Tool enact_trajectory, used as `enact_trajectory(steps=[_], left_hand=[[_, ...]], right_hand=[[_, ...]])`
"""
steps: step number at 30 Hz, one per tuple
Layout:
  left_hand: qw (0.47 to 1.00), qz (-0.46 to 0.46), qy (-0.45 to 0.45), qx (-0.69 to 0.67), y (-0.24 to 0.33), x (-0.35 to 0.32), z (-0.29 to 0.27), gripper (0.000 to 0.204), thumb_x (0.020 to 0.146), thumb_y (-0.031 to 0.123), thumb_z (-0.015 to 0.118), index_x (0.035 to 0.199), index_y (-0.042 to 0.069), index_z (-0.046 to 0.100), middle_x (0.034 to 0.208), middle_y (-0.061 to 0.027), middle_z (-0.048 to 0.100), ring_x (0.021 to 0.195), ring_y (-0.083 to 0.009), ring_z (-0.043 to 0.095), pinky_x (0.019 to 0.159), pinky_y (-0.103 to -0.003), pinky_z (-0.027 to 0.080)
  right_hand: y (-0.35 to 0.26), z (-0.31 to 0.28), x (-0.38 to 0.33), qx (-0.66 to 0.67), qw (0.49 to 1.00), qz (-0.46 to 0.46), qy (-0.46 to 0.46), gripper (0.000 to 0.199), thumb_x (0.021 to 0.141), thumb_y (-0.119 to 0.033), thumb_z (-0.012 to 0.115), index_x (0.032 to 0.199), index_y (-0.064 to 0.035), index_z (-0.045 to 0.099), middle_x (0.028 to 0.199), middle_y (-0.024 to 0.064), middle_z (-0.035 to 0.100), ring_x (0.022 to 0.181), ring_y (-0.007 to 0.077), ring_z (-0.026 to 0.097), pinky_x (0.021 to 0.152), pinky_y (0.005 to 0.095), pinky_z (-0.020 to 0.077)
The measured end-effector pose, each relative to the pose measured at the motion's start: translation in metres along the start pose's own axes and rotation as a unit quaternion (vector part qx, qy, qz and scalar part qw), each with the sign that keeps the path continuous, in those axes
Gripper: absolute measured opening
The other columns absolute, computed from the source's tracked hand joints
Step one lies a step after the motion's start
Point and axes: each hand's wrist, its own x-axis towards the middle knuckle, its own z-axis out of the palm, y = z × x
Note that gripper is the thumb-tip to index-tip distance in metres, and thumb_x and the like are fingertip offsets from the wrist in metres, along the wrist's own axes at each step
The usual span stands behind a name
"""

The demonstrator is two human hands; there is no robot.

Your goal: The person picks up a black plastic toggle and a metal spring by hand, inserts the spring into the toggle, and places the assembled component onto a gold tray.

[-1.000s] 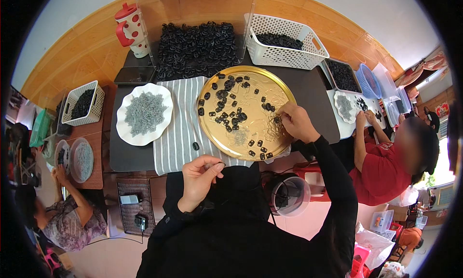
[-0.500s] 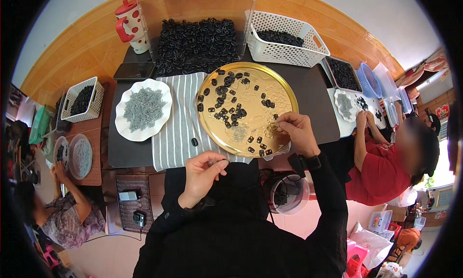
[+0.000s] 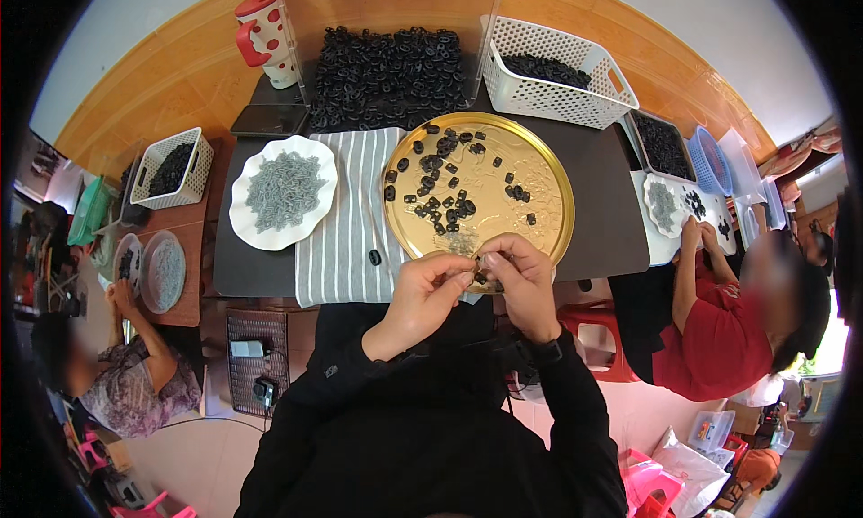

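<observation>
My left hand point(image 3: 418, 304) and my right hand point(image 3: 524, 284) meet over the near edge of a round gold tray point(image 3: 568, 203). Both are closed in a pinch, fingertips together. A small black piece point(image 3: 479, 276) shows at the left fingertips; whatever the right fingers grip is too small to make out. Scattered over the tray are small black oval pieces point(image 3: 447, 205), some in clumps. A patch of fine pale bits point(image 3: 463, 241) lies just beyond my fingers. One lone black oval piece point(image 3: 375, 257) rests on the grey striped cloth point(image 3: 342, 275), left of my hands.
A scalloped white plate point(image 3: 241, 214) holds grey screw-like parts. Behind stand a clear bin of black pieces point(image 3: 387, 77), a white basket point(image 3: 575, 104), a dark flat phone-like slab point(image 3: 268, 120) and a red-lidded tumbler point(image 3: 270, 41). Co-workers sit left point(image 3: 135, 365) and right point(image 3: 719, 329).
My right hand has come left and nearer from the tray's right side to meet my left hand, which moved right and slightly up. The view has shifted a little.
</observation>
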Motion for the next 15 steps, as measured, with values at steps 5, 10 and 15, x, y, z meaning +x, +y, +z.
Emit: enact_trajectory(steps=[5,10,15], left_hand=[[0.998,-0.016,0.018,-0.063,0.005,0.005,0.007,0.013,0.089,0.005,0.060,0.100,-0.001,0.064,0.075,-0.0001,0.060,0.058,-0.0047,0.052,0.051,-0.018,0.042],[0.996,-0.007,0.041,-0.081,0.005,0.006,0.010,0.011,0.089,0.005,0.060,0.097,-0.001,0.065,0.069,-0.0001,0.060,0.054,-0.0037,0.052,0.046,-0.016,0.039],[0.994,-0.029,0.038,-0.101,0.003,0.006,0.008,0.009,0.088,0.002,0.059,0.095,-0.002,0.064,0.072,-0.0005,0.060,0.058,-0.0039,0.053,0.049,-0.017,0.041]], right_hand=[[0.009,0.015,-0.003,0.014,0.996,-0.074,0.043,0.006,0.089,0.000,0.055,0.093,0.0009,0.058,0.086,0.0014,0.057,0.079,0.0066,0.053,0.072,0.0200,0.0429],[0.009,0.017,-0.004,-0.061,0.984,-0.161,0.051,0.007,0.086,0.005,0.055,0.093,0.0019,0.057,0.087,0.0054,0.055,0.079,0.0101,0.054,0.070,0.0223,0.0433],[0.012,0.018,-0.005,-0.192,0.943,-0.257,0.085,0.011,0.083,0.009,0.054,0.091,0.0019,0.056,0.085,0.0107,0.055,0.075,0.0198,0.055,0.066,0.0270,0.0441]])
